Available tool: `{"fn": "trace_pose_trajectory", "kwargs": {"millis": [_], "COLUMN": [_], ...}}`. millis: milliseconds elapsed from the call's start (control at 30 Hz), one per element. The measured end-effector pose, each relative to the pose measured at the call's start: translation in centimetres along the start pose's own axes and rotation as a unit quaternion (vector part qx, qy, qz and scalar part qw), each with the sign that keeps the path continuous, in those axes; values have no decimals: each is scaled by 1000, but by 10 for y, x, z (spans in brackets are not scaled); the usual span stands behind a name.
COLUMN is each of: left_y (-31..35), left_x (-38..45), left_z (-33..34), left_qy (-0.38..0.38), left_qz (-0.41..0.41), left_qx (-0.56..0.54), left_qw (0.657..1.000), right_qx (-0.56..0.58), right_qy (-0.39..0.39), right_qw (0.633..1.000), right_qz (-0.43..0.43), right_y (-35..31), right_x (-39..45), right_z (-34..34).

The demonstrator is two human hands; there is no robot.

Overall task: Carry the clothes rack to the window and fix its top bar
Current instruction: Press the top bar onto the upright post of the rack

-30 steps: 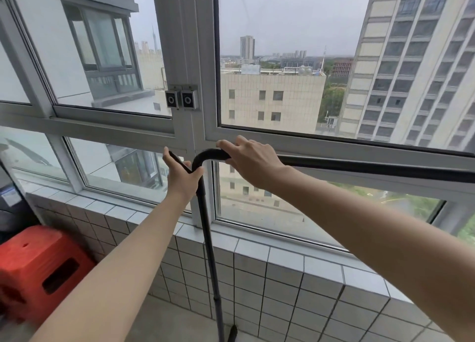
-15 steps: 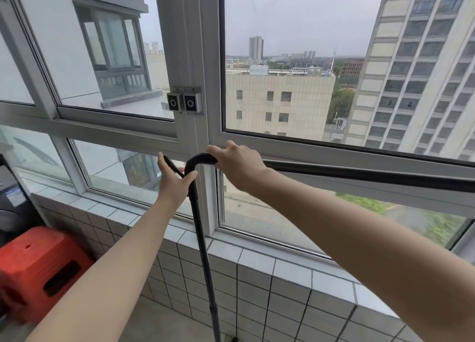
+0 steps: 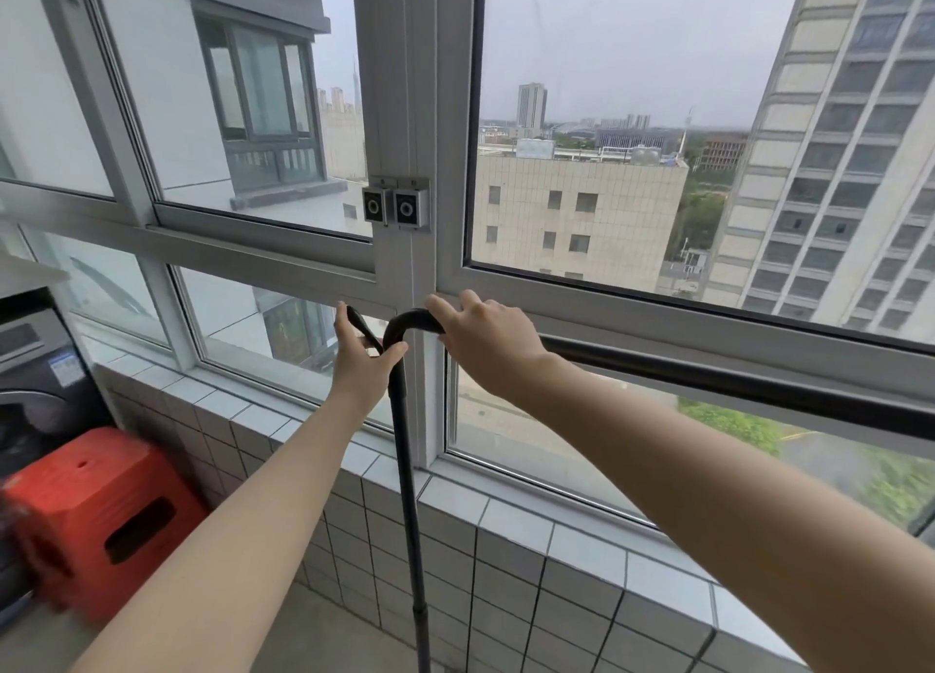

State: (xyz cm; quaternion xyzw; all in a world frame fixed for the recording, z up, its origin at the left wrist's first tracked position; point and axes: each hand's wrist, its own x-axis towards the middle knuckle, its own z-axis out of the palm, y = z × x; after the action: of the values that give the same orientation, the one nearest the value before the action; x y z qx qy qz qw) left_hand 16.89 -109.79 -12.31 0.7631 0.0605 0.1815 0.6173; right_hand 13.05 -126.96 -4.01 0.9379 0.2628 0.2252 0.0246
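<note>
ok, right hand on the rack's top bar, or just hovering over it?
Touching. The head view shows the right hand laid over the curved end of the top bar, its fingers wrapped over it with no gap visible.

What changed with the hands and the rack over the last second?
Hardly anything. The left hand stays clamped on the upright pole just under the bend, and the right hand stays on the top bar beside it. Only the camera view drifted a little; the red stool has not moved.

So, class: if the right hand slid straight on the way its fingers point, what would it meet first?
Probably the left hand, which grips the rack's upright just past the bend where the right hand rests; depth is hard to judge.
</note>
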Motion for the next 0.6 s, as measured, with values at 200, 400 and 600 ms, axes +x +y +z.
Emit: {"fn": "trace_pose_trajectory", "kwargs": {"millis": [200,400,600], "left_y": [4,15,35], "left_x": [-14,-37,-85], "left_z": [-12,-27,-38], "left_qy": [-4,0,16], "left_qz": [-22,-25,31], "left_qx": [17,93,176], "left_qw": [1000,995,984], "right_qx": [31,33,-22], "right_qy": [-17,-24,15], "right_qw": [999,999,999], "right_qz": [-5,14,45], "right_y": [-12,-24,-23], "right_x": [-13,-35,-87], "right_z": [-11,-31,-67]}}
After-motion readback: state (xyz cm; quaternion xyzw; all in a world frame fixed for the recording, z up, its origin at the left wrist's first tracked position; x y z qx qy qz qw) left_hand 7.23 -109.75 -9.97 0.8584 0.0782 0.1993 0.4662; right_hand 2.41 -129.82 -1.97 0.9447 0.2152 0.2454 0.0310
